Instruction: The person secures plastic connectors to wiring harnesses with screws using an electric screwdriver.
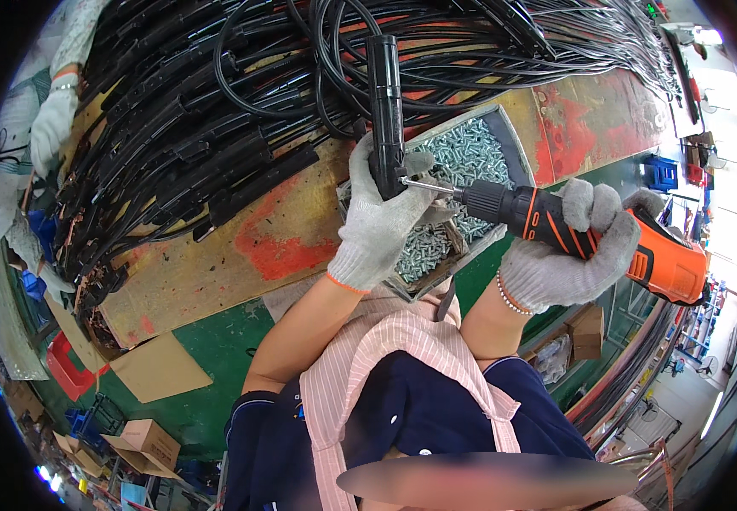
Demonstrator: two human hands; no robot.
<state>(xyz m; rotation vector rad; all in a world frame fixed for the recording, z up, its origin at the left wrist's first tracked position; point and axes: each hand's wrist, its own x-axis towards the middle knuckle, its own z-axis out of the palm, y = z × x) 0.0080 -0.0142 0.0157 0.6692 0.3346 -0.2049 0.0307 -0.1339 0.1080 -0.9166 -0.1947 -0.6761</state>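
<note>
My left hand [383, 223], in a grey knit glove, is closed around the lower end of a black plastic cable handle [384, 102], which stands nearly upright in the picture. My right hand [577, 243], gloved too, grips an orange and black power screwdriver [547, 223]. Its long bit points left, and the tip meets the side of the black handle near my left fingers. Whether a screw sits at the tip is too small to tell. Below the tool and my left hand lies a divided tray [516, 136] full of small silver screws [470, 157].
Many black cables with handles [181, 153] are heaped across the worn, red-patched table [287, 243]. At the far left another person's gloved hand [55, 123] is near the heap. A cardboard sheet [160, 368] and a red plastic stool [70, 366] are at the lower left.
</note>
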